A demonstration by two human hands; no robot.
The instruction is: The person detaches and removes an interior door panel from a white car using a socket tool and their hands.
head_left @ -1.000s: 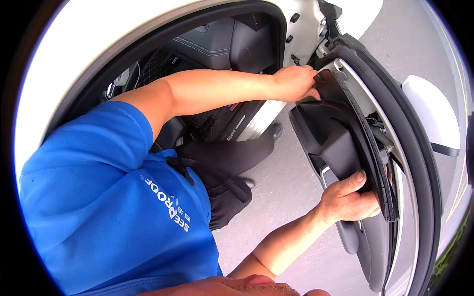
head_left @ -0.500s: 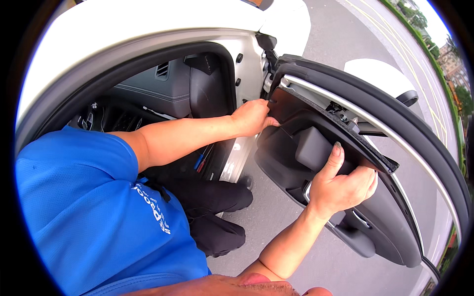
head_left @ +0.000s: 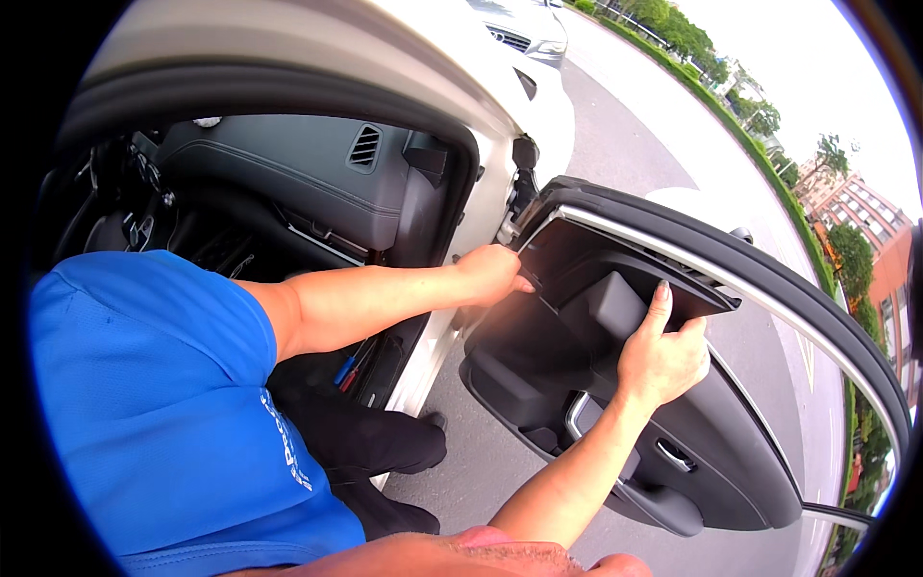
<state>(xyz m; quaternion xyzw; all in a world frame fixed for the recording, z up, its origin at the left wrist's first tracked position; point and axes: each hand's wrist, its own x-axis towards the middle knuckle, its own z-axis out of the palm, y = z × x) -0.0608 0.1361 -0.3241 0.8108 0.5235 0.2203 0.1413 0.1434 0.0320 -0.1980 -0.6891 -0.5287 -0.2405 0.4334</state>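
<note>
A dark grey door trim panel [head_left: 733, 423] sits against the inner side of an open white car door [head_left: 615, 227]. My left hand [head_left: 492, 276] is closed on the panel's front edge near the hinge side, thumb on its face and fingers hidden behind. My right hand [head_left: 663, 358] grips the upper edge farther back, its thumb pointing up along the panel's face and its fingertips partly out of sight. Below the hands the panel carries an inner door handle [head_left: 677, 456] and an armrest [head_left: 663, 508]. Along its top edge, the panel lies close to the window frame.
The car's dashboard [head_left: 288, 168] with an air vent [head_left: 364, 147] is at the left. Blue-handled [head_left: 344, 369] and red-handled [head_left: 349, 381] tools lie by the sill. Grey pavement [head_left: 461, 481] is under the door; another car [head_left: 524, 34] stands ahead.
The panel's upper edge has moved in toward the door frame, hiding the gap and door parts seen behind it before. Both hands keep their hold. My view has shifted, showing more dashboard and street.
</note>
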